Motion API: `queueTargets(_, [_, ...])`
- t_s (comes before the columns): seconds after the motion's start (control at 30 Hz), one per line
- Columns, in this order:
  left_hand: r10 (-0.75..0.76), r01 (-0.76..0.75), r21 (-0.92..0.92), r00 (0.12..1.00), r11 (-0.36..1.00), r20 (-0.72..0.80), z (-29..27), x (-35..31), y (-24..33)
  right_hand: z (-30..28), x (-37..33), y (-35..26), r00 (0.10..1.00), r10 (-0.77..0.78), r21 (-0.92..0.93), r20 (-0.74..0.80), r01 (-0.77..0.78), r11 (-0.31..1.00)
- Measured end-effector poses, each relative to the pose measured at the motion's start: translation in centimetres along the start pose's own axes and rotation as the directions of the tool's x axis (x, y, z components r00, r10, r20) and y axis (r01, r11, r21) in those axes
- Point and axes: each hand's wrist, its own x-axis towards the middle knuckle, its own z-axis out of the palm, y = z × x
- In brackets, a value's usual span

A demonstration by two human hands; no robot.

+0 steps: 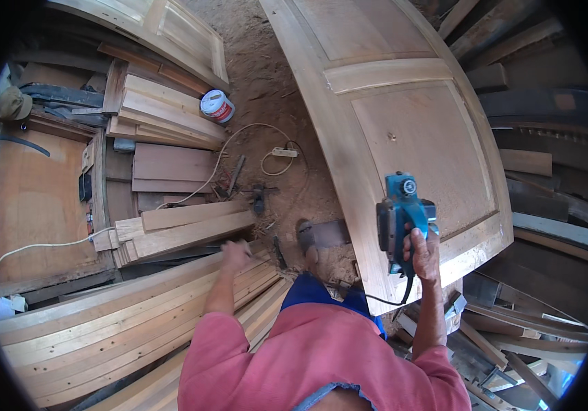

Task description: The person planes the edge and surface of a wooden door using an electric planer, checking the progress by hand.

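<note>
A blue electric planer with a black cord at its rear is gripped in my right hand, its fingers wrapped round the handle. It is over the right-hand part of a wooden panel door; whether its sole touches the wood I cannot tell. My left hand hangs in the air to the left, slightly blurred, its fingers loosely apart and nothing seen in them. Nearest to it are the ends of long stacked planks.
Shorter boards lie stacked at the left. On the sandy floor are a white bucket, a power strip and a looping pale cable. Another panel door lies at the far left. Timber offcuts crowd the right side.
</note>
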Motion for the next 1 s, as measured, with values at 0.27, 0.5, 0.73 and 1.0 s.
queueTargets(0.27, [-0.339, -0.737, -0.433, 0.287, 0.519, -0.896, -34.5, 1.2, -1.2, 3.7, 4.9, -2.2, 0.988, 0.022, 0.017, -0.15, -0.02, 1.0])
queueTargets(0.5, [-0.1, 0.096, 0.035, 0.989, 0.995, 0.113, -4.7, 3.9, -9.4, 7.9, 6.9, -1.9, 0.997, 0.067, -0.015, -0.028, -0.067, 0.998])
queueTargets(0.73, [-0.06, 0.112, -0.194, 0.965, 0.975, 0.256, -3.5, 0.3, -2.2, 9.4, 6.3, 0.3, 0.991, 0.131, -0.062, -0.029, -0.133, 0.989])
queueTargets(1.0, [-0.187, 0.097, -0.543, 0.976, 0.834, -0.112, -7.9, 6.0, -7.6, 9.4, 5.9, 1.6, 0.99, 0.137, -0.013, -0.027, -0.138, 0.99])
